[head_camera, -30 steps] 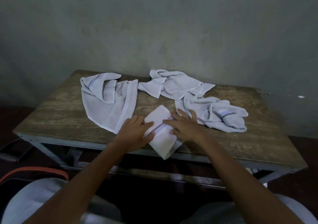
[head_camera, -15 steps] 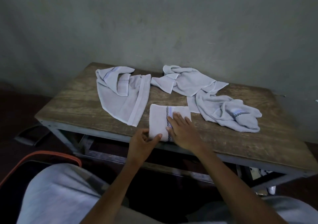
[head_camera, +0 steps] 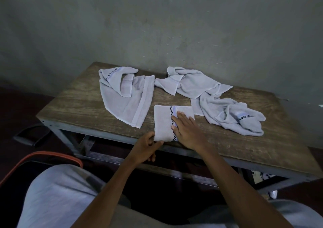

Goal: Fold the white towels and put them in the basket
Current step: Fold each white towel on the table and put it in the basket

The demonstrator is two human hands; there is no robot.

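Note:
A folded white towel point(head_camera: 163, 122) with a checkered stripe lies at the near edge of the wooden table point(head_camera: 78, 105). My right hand point(head_camera: 187, 130) presses flat on its right half, fingers straight. At the table's front edge, my left hand point(head_camera: 146, 148) pinches the towel's near left corner between thumb and fingers. Three unfolded white towels lie behind: a spread one at the left point(head_camera: 125, 98), a crumpled one at the back point(head_camera: 192, 84), and a bunched one at the right point(head_camera: 236, 119). A dark basket with an orange rim point(head_camera: 52, 155) is at the lower left, beside my knee.
A grey wall stands right behind the table. The table has a metal frame point(head_camera: 70, 128) with a lower rail. My lap in light clothing fills the bottom of the view. A dark object point(head_camera: 29, 136) lies on the floor at the left.
The folded towel was turned square to the table edge. My left hand slid off its top to the near left corner. The right hand stayed flat on it.

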